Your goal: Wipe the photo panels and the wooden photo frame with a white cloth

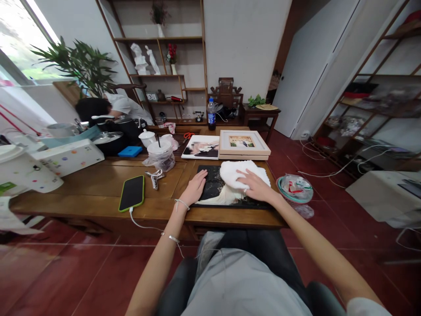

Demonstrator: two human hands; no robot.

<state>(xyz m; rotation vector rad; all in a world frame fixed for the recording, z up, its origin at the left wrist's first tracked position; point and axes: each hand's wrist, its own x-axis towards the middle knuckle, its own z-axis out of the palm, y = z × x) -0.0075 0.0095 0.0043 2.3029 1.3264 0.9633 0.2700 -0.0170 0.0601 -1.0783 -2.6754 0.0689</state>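
Observation:
A dark flat picture panel (pixel 207 193) with a pale, dress-like shape across it lies at the table's near edge. My left hand (pixel 195 186) rests flat on the panel's left side, its fingers stretched out and holding nothing. On the right part of the panel sits a bunched white towel (pixel 241 171). My right hand (pixel 256 184) grips the towel's near side, fingers laid over the fluffy cloth. The towel and this hand hide part of the panel. Just behind are a light-framed picture (pixel 226 141) and a flat photo print (pixel 197 151).
A phone (pixel 131 193) with a charging cable lies to the left on the wooden table (pixel 98 180). Nearby stand a bagged lidded cup (pixel 160 151), a blue box (pixel 130 151) and a bottle (pixel 211 115). A basin (pixel 296 188) stands at right. Another person (pixel 123 107) leans at back left.

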